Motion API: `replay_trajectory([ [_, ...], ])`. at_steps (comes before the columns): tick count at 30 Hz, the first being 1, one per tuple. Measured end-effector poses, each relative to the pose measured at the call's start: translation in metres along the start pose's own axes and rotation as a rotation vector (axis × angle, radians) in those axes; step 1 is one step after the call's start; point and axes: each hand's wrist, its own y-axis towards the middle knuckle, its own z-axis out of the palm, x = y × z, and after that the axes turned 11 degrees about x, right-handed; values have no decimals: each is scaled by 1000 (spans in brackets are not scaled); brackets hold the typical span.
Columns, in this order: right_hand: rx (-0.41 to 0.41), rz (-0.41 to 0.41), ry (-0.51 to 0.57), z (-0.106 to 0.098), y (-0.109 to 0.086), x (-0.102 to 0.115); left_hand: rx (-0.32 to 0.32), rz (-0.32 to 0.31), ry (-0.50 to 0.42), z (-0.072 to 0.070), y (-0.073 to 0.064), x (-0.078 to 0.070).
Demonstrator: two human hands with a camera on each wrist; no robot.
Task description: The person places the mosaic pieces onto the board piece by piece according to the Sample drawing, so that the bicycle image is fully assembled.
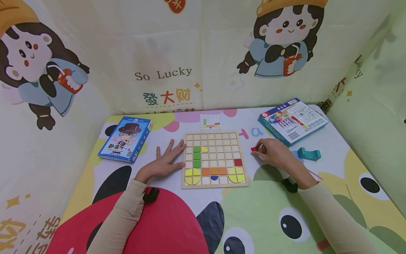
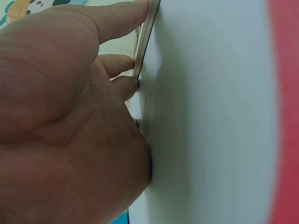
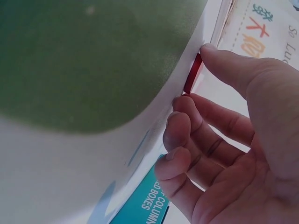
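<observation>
A square wooden grid board (image 1: pixel 215 187) lies mid-table. Green squares (image 1: pixel 197 156), orange squares (image 1: pixel 214 171), yellow circles (image 1: pixel 192 176), a yellow piece (image 1: pixel 204 149), a red square (image 1: pixel 238 162) and a blue half-circle (image 1: pixel 214 177) sit in its cells. My left hand (image 1: pixel 161 164) has its fingers spread, with thumb and fingertips touching the board's left edge; the left wrist view shows the palm (image 2: pixel 60 116) beside that edge. Just right of the board, my right hand (image 1: pixel 275 153) pinches a small red tile (image 3: pixel 193 73) between thumb and index finger, down by the tabletop.
Behind the board lies a pattern card (image 1: pixel 210 122) printed with a coloured grid. A blue game box (image 1: pixel 126 139) is at the left, a teal-sided box (image 1: pixel 293 121) at the back right. A teal curved block (image 1: pixel 309 154) lies right of my right hand.
</observation>
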Motion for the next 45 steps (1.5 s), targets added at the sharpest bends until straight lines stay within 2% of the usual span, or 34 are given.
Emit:
replay_trajectory([
  [22,-10,-43,25,2,1,-1,0,-4,-3,-1,-2,-3],
  [36,-12,-137,-32,5,-1,-2,0,0,5,0,-2,-1],
  [45,-2,-188,18,6,-5,-4,-2,1,6,0,-2,-1],
])
